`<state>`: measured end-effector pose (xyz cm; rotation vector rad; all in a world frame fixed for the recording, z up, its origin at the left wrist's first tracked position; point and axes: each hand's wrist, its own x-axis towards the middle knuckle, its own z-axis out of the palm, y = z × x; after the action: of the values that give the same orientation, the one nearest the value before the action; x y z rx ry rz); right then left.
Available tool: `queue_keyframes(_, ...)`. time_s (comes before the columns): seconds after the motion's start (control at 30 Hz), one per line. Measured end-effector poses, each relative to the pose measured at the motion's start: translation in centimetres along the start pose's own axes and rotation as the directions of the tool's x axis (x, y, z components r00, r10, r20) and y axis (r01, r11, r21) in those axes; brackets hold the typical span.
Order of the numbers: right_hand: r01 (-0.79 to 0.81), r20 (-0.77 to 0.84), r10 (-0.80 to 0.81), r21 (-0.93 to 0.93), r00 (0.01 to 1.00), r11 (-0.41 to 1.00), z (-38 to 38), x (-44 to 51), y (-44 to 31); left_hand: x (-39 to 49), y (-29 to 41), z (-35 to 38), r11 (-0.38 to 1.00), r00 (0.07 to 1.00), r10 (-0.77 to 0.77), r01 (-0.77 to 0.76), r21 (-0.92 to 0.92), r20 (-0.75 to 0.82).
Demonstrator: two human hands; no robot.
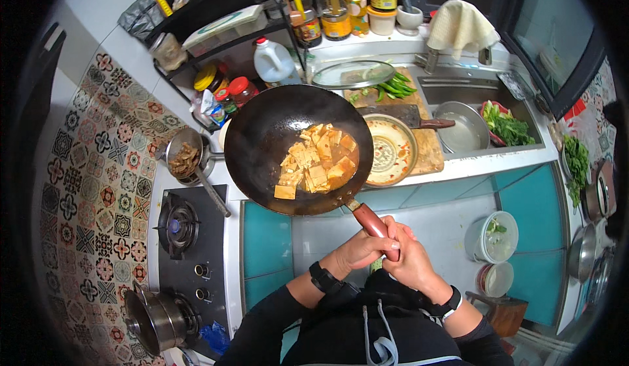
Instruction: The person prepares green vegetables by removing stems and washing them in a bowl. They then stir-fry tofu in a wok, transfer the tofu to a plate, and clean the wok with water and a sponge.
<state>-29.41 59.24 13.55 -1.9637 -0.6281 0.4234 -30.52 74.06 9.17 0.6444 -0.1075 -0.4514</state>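
Note:
Both my hands grip the reddish-brown handle of a black wok (260, 135). My left hand (362, 249) wraps the handle (369, 219) from the left, and my right hand (410, 263) holds its end from the right. Thin slabs of tofu (314, 157) in brown-orange sauce lie gathered on the wok's right side. The wok is off the stove, in front of the counter's edge and partly over it. Just right of its rim, partly covered by it, sits a patterned plate (410, 142) with traces of red sauce.
Left, a gas burner (175, 226) shows a blue flame; a steel pot (157, 319) stands on the other burner. A strainer (184, 155) holds brown cooked pieces. A cleaver (393, 115) and green peppers (397, 87) lie on a cutting board (427, 162) beside the sink (459, 88). A glass lid (354, 74) is behind.

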Motion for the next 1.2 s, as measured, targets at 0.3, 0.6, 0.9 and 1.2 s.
queue_keyframes(0.3,0.011,-0.021,-0.006,0.259,1.0,0.966,-1.3,-0.7,4.3,2.9,-2.0,0.2,0.984,0.983,-0.148,0.157,0.082,-0.108)
queue_keyframes(0.6,-0.363,0.242,0.271,0.603,0.932,0.711,-2.7,-0.9,4.5,3.9,-2.3,1.0,0.967,0.943,-0.203,0.236,0.099,-0.264)
queue_keyframes(0.9,-0.423,0.39,0.163,0.836,0.906,0.351,-3.4,-1.0,6.0,4.3,-1.9,1.7,0.922,0.929,-0.205,0.289,0.257,-0.308)
queue_keyframes(1.2,-0.469,0.449,-0.139,0.863,0.882,-0.189,-5.1,-2.0,7.1,5.8,-2.5,3.5,0.955,0.965,-0.129,0.183,0.233,-0.228)
